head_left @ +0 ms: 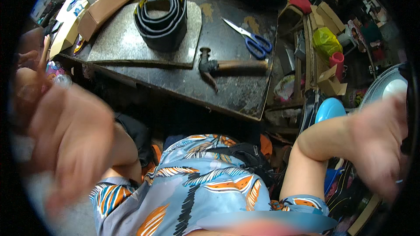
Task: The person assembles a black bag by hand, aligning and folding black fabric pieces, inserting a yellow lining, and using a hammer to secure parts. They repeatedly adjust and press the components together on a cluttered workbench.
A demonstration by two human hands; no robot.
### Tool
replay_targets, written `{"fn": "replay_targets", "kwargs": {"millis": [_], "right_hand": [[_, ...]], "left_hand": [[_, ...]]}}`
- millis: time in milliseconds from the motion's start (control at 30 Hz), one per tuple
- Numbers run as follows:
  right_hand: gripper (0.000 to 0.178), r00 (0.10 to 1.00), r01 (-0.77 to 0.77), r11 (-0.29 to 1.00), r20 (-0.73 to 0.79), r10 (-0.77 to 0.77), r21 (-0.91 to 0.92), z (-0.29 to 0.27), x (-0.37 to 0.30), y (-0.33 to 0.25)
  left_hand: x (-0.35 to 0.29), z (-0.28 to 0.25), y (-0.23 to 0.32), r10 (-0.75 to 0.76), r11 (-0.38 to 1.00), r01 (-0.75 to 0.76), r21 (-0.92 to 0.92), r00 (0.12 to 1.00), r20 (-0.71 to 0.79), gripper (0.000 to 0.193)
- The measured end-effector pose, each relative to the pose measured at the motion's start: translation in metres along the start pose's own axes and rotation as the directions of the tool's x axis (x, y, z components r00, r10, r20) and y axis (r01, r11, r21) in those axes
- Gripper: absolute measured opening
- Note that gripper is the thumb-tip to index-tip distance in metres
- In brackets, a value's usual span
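Note:
Both my arms are raised, one at each side of the view, away from the table. My left hand [74, 126] is large and blurred at the left, fingers loosely stretched, with nothing visible in it. My right hand [379, 144], also blurred, is partly cut off by the right rim; its fingers look apart and no held thing shows. On the table ahead stands a coiled dark strap [162, 28] with a yellow edge, resting on a grey-white slab [118, 39]. A claw hammer [238, 65] with a wooden handle lies to its right. Beyond the hammer are blue-handled scissors [253, 43].
The dark worn table [232, 98] ends at a corner on the right. Cardboard pieces [109, 6] stand at its far left. Right of it are a wooden rack [311, 57], a yellow plastic bag [327, 43], a blue round thing [330, 110] and a fan [389, 85]. Another person's arm [43, 54] shows at left.

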State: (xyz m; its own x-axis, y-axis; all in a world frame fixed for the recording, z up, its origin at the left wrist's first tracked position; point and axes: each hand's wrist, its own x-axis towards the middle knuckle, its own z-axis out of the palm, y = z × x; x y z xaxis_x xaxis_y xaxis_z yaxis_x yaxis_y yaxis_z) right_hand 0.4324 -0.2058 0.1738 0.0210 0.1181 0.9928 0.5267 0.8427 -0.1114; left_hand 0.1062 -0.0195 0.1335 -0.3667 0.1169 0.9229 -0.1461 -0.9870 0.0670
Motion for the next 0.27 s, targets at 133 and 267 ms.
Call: {"fn": "replay_targets", "kwargs": {"millis": [133,267], "right_hand": [[0.049,0.807,-0.377,0.869,0.347,0.478,-0.321,0.085,-0.081,0.084],[0.059,0.543,-0.078,0.763,0.615,0.573,-0.642,0.116,-0.176,0.112]], "left_hand": [[-0.094,-0.042,-0.097,-0.531,0.699,0.122,0.705,0.749,0.397,0.051],[-0.199,-0.116,-0.152,-0.777,0.42,0.027,0.907,0.527,0.344,0.074]]}}
